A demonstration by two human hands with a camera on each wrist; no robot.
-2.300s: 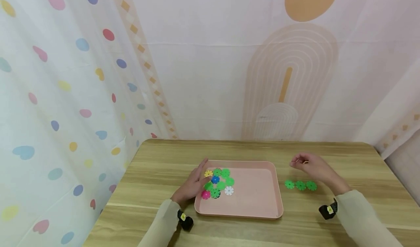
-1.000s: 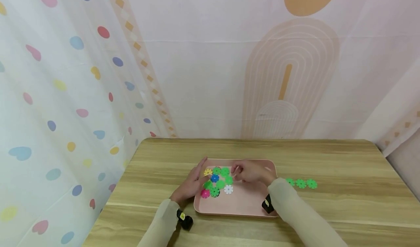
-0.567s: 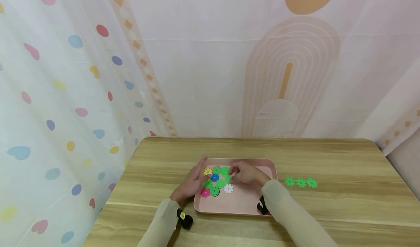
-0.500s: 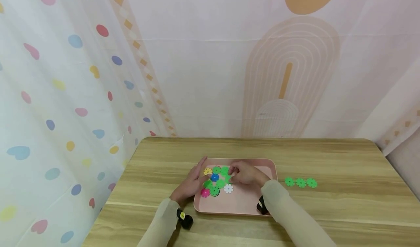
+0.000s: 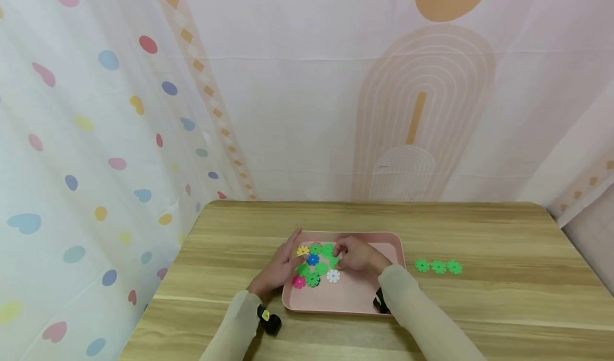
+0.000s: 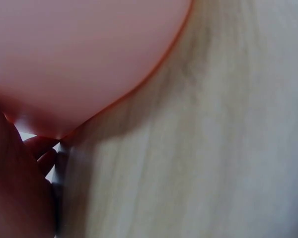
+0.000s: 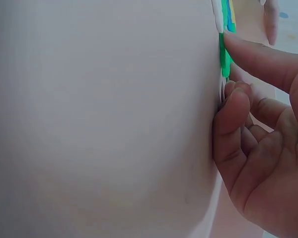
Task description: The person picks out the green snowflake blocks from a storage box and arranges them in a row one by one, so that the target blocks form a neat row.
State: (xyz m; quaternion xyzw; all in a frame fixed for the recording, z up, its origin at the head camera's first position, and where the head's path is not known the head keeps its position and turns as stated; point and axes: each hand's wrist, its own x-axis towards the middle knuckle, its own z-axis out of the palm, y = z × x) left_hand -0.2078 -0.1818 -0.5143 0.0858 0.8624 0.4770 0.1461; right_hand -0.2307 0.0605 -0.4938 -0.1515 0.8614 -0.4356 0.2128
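Note:
A pink tray (image 5: 364, 294) lies on the wooden table (image 5: 503, 297). In its left half sits a cluster of flat snowflake discs: yellow (image 5: 303, 250), blue (image 5: 313, 259), pink (image 5: 299, 282), white (image 5: 333, 276) and several green ones (image 5: 328, 249). My left hand (image 5: 283, 265) lies with straight fingers against the tray's left rim. My right hand (image 5: 341, 255) is inside the tray at the cluster's right side, fingers curled. In the right wrist view its thumb (image 7: 258, 59) is on the edge of a green disc (image 7: 224, 59) while the curled fingers (image 7: 233, 114) touch the tray floor (image 7: 99, 119).
Three green discs (image 5: 438, 266) lie in a row on the table to the right of the tray. Patterned curtains hang behind and to the left. The left wrist view shows only the tray's rounded corner (image 6: 79, 59) and wood grain (image 6: 213, 148).
My right hand has come from the table right of the tray into the tray, then edged left onto the green disc at the cluster. The left hand has stayed put.

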